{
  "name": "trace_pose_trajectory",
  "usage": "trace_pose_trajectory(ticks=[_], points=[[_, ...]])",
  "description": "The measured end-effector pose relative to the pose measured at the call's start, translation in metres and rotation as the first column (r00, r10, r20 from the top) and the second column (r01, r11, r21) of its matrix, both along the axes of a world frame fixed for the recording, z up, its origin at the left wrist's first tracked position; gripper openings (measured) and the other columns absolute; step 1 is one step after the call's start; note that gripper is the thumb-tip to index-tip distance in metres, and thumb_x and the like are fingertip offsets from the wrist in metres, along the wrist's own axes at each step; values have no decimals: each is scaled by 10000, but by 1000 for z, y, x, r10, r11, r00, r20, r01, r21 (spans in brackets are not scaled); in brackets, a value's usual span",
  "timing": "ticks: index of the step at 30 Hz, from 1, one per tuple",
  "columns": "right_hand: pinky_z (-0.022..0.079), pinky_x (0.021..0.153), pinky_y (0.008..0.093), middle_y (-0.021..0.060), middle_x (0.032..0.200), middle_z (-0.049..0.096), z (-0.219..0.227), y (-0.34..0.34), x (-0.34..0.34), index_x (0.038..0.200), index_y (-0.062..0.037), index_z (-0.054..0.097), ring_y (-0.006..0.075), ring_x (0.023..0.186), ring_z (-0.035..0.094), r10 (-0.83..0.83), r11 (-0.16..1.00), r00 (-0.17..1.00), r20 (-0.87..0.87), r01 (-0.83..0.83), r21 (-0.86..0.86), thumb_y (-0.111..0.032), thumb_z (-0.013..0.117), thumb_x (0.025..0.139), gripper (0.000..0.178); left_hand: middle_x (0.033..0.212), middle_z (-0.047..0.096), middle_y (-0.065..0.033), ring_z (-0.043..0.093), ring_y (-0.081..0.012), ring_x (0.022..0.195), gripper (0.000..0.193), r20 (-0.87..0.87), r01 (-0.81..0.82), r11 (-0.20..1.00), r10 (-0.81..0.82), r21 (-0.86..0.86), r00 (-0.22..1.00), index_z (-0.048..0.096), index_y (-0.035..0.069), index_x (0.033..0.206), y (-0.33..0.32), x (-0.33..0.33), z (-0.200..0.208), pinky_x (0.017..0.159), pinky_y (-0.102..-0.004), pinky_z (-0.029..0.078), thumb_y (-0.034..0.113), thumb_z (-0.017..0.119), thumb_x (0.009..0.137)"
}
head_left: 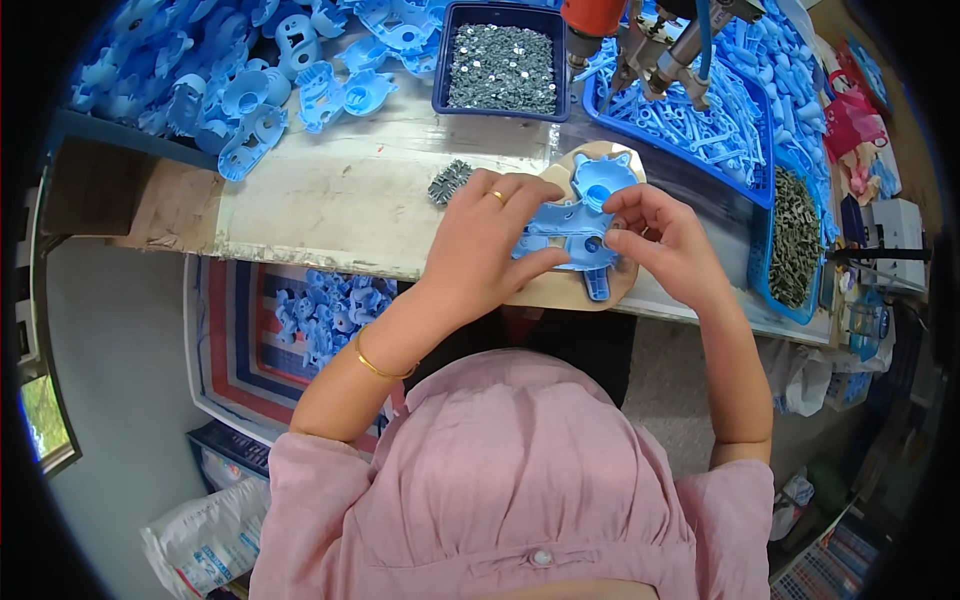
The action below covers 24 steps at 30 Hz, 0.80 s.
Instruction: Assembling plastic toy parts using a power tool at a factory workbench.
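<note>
A light blue plastic toy shell [568, 222], shaped like an animal figure with its hollow side up, lies on a tan fixture board [548, 291] at the bench's front edge. My left hand [478, 242] reaches across the shell's left part, its fingers on the upper edge and its thumb on the lower. At the right edge my right hand [672, 240] has its fingers curled, with thumb and fingertips at the shell. Whether a small part sits between those fingertips is hidden. Left of the board, near my left hand, is a small pile of metal screws [450, 182].
A dark blue bin of screws [503, 65] stands behind. Over the bench hangs a machine head [660, 50]. Blue baskets of slender blue parts [690, 125] and dark metal pieces [790, 235] stand right. Blue shells [250, 95] heap left; a lined tub [235, 330] sits below.
</note>
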State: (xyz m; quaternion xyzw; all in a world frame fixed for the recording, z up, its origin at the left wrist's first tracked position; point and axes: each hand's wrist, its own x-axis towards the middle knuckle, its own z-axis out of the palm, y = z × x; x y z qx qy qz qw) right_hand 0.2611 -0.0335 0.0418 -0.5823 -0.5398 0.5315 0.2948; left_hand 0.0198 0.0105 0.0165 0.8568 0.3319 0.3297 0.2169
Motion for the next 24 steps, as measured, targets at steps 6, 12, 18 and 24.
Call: trace_pose_trajectory(ticks=[6, 12, 18, 24], points=[[470, 736, 221, 21, 942, 629, -13, 6, -2, 1100, -18, 595, 60, 834, 576, -64, 995, 998, -22, 62, -77, -25, 742, 851, 289, 1036, 638, -83, 553, -316, 949, 432, -88, -42, 999, 40, -16, 995, 651, 67, 1113, 2, -3, -11, 819, -402, 476, 196, 816, 735], [462, 687, 208, 15, 901, 622, -9, 6, -9, 1068, -9, 587, 50, 775, 566, -84, 996, 994, 69, 86, -29, 8, 727, 833, 275, 1023, 603, -81, 550, -302, 933, 364, -129, -35, 997, 26, -66, 991, 620, 96, 1060, 5, 1, -15, 823, -408, 461, 166, 795, 749], [474, 625, 235, 53, 851, 667, 1, 10, -10, 1030, 10, 620, 71, 719, 603, 81, 995, 958, 276, -93, 28, 15, 701, 839, 207, 990, 625, -60, 564, -302, 902, 271, -119, -36, 999, 31, -35, 992, 674, 89, 934, 6, 3, -14, 797, -414, 480, 151, 818, 713], [510, 695, 325, 99, 871, 662, 5, 17, -16, 908, -37, 710, 219, 783, 653, 189, 974, 826, 531, -227, 6, -39, 751, 781, 134, 1000, 614, -9, 558, -241, 941, 148, -202, -43, 999, 42, -2, 979, 707, 121, 792, 5, 4, -14, 781, -388, 446, 184, 817, 716]])
